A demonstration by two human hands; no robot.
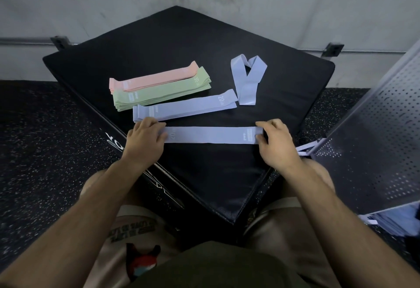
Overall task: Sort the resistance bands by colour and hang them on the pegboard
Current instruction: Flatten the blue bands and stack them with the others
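Left hand and right hand each pinch 1 end of the lilac band flat on the black pad; best pulled taut and square, then laid on the lilac stack just behind.

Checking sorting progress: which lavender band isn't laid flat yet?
The V-shaped band farthest right; the lavender pile and the held band lie straight.
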